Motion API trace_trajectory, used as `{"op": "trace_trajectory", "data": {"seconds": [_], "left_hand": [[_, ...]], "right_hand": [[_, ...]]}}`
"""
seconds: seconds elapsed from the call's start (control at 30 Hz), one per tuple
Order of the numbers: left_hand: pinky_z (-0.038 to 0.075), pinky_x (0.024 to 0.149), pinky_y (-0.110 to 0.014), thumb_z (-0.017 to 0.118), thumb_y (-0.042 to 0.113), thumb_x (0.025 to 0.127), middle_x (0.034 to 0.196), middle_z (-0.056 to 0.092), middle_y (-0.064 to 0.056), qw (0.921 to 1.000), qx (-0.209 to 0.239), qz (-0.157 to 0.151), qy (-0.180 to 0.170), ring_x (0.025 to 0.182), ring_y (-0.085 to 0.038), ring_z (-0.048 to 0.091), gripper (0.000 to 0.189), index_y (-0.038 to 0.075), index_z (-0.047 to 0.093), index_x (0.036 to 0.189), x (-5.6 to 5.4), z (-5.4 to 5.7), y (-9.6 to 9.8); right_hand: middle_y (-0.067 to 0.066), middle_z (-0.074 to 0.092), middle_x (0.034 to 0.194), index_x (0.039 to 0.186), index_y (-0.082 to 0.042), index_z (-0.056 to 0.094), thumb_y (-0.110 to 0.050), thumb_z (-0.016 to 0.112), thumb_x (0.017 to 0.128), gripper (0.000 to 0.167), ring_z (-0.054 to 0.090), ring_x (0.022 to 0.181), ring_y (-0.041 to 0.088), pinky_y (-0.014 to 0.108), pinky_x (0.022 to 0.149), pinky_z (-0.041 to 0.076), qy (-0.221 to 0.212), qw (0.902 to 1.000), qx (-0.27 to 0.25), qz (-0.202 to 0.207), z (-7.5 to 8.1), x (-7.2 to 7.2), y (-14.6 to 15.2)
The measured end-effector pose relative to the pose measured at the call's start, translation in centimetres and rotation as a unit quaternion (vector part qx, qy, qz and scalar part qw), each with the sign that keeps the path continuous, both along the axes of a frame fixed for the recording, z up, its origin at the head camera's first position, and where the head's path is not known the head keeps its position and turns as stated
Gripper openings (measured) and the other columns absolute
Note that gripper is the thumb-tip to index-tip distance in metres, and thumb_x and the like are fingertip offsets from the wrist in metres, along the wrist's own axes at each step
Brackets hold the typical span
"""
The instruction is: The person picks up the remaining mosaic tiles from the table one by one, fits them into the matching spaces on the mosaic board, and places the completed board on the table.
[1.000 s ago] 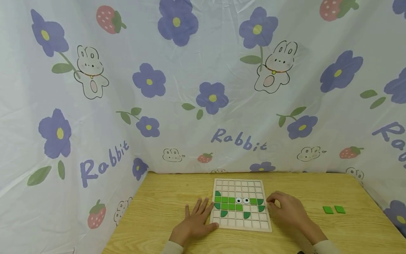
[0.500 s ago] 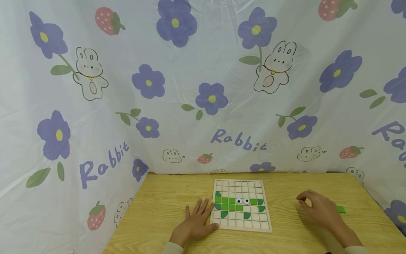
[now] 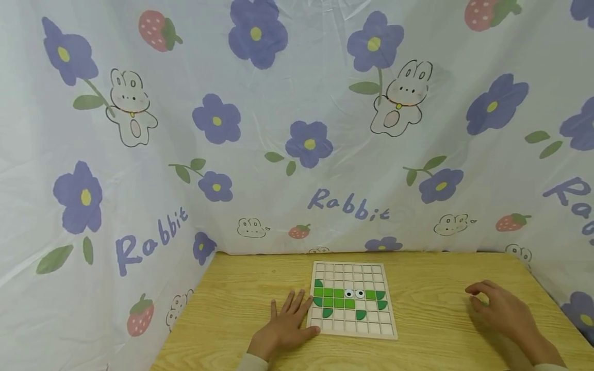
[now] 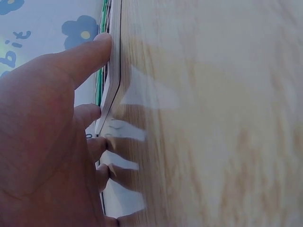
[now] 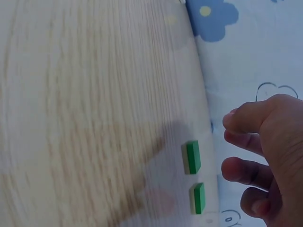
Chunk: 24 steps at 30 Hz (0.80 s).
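A wooden grid board [image 3: 345,329] lies on the table, with green square tiles [image 3: 334,302], dark green quarter-round tiles [image 3: 380,305] and two eye tiles [image 3: 355,293] in its cells. My left hand [image 3: 285,327] rests with spread fingers at the board's left edge; in the left wrist view its thumb [image 4: 92,54] touches the board's side. At the right, my right hand [image 3: 503,312] hangs above the table, fingers loosely bent, with nothing seen between them. Below it, the right wrist view shows two loose green tiles [image 5: 192,157], apart from the fingers; the hand hides them in the head view.
The light wood table [image 3: 431,268] meets a white curtain [image 3: 274,226] printed with purple flowers, rabbits and strawberries at the back and sides. Bare tabletop [image 3: 427,293] stretches between the board and my right hand.
My right hand has moved right, from beside the board's right edge to over the two loose green tiles, covering them in the head view. My left hand and the board have stayed put.
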<state>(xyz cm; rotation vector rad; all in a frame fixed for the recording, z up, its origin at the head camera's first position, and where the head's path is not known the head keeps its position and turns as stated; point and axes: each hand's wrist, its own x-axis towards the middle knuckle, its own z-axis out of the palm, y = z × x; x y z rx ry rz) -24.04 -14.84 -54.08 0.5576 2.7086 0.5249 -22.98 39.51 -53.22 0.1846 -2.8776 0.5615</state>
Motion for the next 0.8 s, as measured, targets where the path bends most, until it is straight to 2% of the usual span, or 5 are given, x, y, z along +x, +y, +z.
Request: {"op": "trace_trajectory", "data": {"seconds": [0.1,0.17,0.43,0.6,0.8], "left_hand": [[-0.002,0.123,-0.082,0.054,0.066,0.104,0.181,0.013,-0.009,1.0,0.0,0.0,0.002,0.168,-0.04,0.008,0.085,0.023,0.025,0.172,0.0,-0.2,0.0],[-0.002,0.123,-0.082,0.053,0.066,0.104,0.181,0.013,-0.009,1.0,0.002,0.0,0.002,0.168,-0.04,0.007,0.085,0.023,0.025,0.172,0.0,-0.4,-0.1],[-0.003,0.123,-0.082,0.053,0.066,0.104,0.181,0.013,-0.009,1.0,0.006,0.0,0.0,0.168,-0.039,0.006,0.085,0.023,0.025,0.172,0.0,-0.4,-0.2],[-0.002,0.123,-0.082,0.053,0.066,0.104,0.181,0.013,-0.009,1.0,0.004,-0.001,0.004,0.168,-0.04,0.008,0.085,0.022,0.025,0.172,0.0,-0.4,-0.2],[-0.002,0.122,-0.082,0.054,0.066,0.104,0.181,0.014,-0.009,1.0,0.004,-0.002,0.006,0.167,-0.04,0.008,0.085,0.022,0.026,0.172,0.0,-0.4,-0.2]], "right_hand": [[0.021,0.072,0.125,0.118,-0.009,0.077,-0.022,0.071,0.101,0.022,0.074,0.095,0.04,0.056,0.073,0.06,-0.031,0.9995,0.003,-0.004,0.0,-0.2,0.9],[0.024,0.07,0.129,0.121,-0.008,0.076,-0.024,0.071,0.102,0.025,0.073,0.099,0.043,0.06,0.076,0.059,-0.051,0.9987,0.002,-0.001,-0.1,-0.2,1.5],[0.028,0.064,0.135,0.126,-0.008,0.074,-0.029,0.071,0.101,0.033,0.07,0.108,0.049,0.062,0.079,0.059,-0.127,0.9918,0.008,0.014,-1.0,-0.5,3.0],[0.027,0.065,0.135,0.124,-0.009,0.075,-0.024,0.073,0.099,0.029,0.068,0.113,0.052,0.063,0.082,0.059,-0.138,0.9901,0.006,0.024,-1.4,-0.4,3.3],[0.021,0.07,0.128,0.121,-0.011,0.076,-0.023,0.075,0.098,0.025,0.073,0.106,0.043,0.057,0.079,0.061,-0.128,0.9914,0.006,0.024,-1.5,-0.2,3.2]]}}
